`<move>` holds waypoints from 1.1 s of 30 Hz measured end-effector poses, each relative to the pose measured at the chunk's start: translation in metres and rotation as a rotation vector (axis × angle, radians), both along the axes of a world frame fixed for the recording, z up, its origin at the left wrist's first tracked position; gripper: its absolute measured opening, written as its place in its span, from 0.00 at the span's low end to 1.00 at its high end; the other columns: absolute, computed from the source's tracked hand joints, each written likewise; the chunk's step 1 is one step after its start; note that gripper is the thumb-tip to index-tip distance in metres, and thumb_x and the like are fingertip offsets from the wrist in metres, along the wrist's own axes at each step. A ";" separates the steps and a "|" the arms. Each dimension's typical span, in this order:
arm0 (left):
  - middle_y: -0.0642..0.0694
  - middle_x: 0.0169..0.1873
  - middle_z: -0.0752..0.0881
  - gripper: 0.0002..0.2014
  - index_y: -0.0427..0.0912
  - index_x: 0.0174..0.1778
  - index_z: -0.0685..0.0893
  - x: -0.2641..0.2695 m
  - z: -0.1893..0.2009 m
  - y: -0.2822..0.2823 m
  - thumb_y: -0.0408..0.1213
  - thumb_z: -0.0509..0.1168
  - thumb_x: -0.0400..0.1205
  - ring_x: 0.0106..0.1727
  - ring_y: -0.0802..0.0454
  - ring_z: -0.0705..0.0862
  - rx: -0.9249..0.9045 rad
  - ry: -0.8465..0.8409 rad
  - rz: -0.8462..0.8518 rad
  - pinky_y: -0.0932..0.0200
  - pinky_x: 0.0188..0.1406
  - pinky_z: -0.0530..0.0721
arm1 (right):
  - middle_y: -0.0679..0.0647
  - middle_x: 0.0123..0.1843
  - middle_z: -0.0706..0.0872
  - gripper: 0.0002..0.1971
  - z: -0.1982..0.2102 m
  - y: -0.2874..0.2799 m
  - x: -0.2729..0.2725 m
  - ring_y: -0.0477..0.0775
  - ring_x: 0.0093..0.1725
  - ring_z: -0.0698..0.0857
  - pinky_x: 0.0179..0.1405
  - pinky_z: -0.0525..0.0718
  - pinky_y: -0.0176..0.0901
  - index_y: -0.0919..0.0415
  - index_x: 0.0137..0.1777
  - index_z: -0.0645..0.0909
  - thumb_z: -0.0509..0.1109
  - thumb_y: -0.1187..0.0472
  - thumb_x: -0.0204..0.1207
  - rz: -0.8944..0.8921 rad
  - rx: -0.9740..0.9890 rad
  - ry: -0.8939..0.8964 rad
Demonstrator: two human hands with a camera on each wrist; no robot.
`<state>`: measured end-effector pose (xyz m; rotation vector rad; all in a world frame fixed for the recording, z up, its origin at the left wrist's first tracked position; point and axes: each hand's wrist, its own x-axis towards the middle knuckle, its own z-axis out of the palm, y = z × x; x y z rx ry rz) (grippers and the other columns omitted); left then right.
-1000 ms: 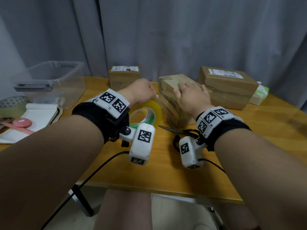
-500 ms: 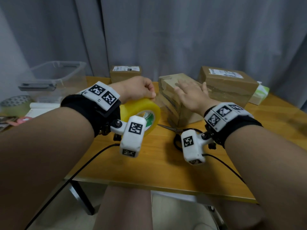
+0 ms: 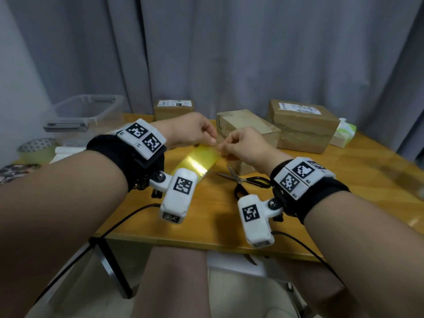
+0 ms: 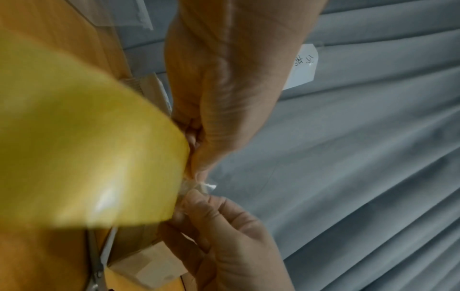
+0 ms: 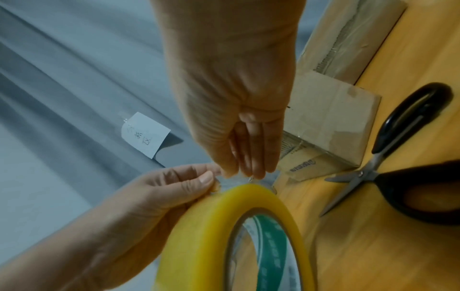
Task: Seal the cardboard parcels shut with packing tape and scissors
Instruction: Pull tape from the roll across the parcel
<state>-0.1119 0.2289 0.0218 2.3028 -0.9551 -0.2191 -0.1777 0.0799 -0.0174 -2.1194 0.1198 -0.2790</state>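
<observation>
Tape roll [image 3: 198, 161]: centre frame, above desk [image 3: 213, 214]; light, stiff, film sticky and thin.
Left hand [image 3: 195, 131]: clamped on roll's rim.
Right hand [image 3: 243, 145]: pinching the loose tape end; take hold there.
Scissors [image 3: 245, 180]: lower centre, on desk beside the cardboard parcel [image 3: 247, 129].

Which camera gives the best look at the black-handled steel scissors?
The right wrist view: the black-handled steel scissors lie large on the wooden table, blades slightly apart, handles clear. The head view shows them whole but small, beside the right wrist. The left wrist view catches only part of the blades.

Tape roll [image 3: 199, 162] partly behind the left wrist camera, scissors [image 3: 246, 181] handles behind the right one
</observation>
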 end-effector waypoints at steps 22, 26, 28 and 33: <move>0.44 0.23 0.84 0.07 0.30 0.37 0.85 -0.030 0.017 -0.068 0.30 0.70 0.79 0.23 0.58 0.82 -0.483 0.168 0.142 0.68 0.27 0.84 | 0.47 0.56 0.78 0.38 0.042 -0.053 -0.066 0.50 0.54 0.80 0.42 0.80 0.35 0.51 0.70 0.65 0.83 0.54 0.64 -0.084 -0.205 -0.073; 0.51 0.14 0.81 0.09 0.30 0.34 0.84 -0.019 0.017 -0.075 0.31 0.71 0.79 0.17 0.62 0.80 -0.492 0.290 0.154 0.73 0.22 0.80 | 0.50 0.53 0.82 0.24 0.057 -0.055 -0.058 0.52 0.52 0.81 0.47 0.82 0.46 0.52 0.59 0.75 0.78 0.47 0.66 -0.194 -0.403 -0.126; 0.49 0.15 0.82 0.10 0.30 0.35 0.84 -0.015 0.020 -0.079 0.32 0.71 0.78 0.18 0.62 0.79 -0.475 0.279 0.141 0.72 0.21 0.80 | 0.52 0.53 0.82 0.21 0.065 -0.054 -0.055 0.53 0.52 0.81 0.42 0.78 0.44 0.54 0.58 0.77 0.75 0.46 0.70 -0.188 -0.501 -0.011; 0.41 0.25 0.82 0.12 0.26 0.38 0.86 -0.008 0.018 -0.090 0.34 0.71 0.78 0.23 0.55 0.77 -0.436 0.202 0.135 0.69 0.23 0.79 | 0.54 0.53 0.81 0.21 0.079 -0.051 -0.049 0.55 0.51 0.80 0.41 0.77 0.43 0.58 0.60 0.78 0.72 0.46 0.73 -0.167 -0.652 0.202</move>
